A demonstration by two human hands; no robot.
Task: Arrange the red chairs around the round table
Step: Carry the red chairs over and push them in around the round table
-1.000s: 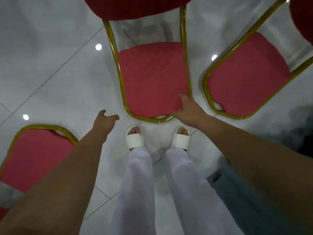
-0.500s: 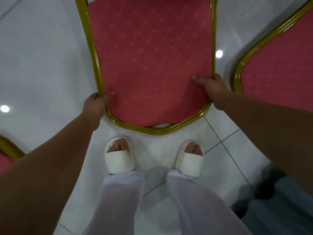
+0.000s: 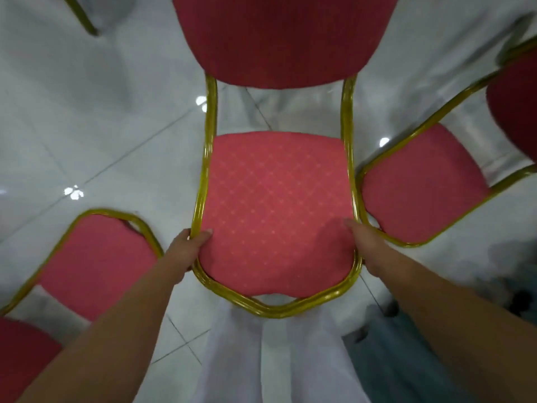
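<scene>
Evenly gripped: the middle red chair [image 3: 276, 216] held by both sides of its seat

The left hand [image 3: 190, 247] curls round the gold frame [image 3: 273, 311] on the seat's left side, thumb lying on the cushion's edge; the right hand [image 3: 364, 247] does the same on the right side, thumb pressed onto the fabric; the fingers underneath are hidden, so I cannot tell how far they wrap; gripping at matching spots near the front probably keeps the chair level and lets it be lifted or swung without twisting; it faces the person, front edge above the white trousers [image 3: 276, 359], backrest [image 3: 282, 39] on the far side; whether its legs touch the tiled floor [image 3: 101, 126] cannot be seen; the round table is out of view, so this chair's place cannot be judged; counted, three red chairs show their seats: the held one, a left chair [image 3: 98, 263] just beside the left forearm, and a right chair [image 3: 421, 187] whose rim lies almost against the held one's right side; a lone gold leg [image 3: 84, 16] on the floor's far left may belong to a fourth; two hands, both occupied; the tight spacing on the right calls for pulling clear carefully so the chairs do not knock
</scene>
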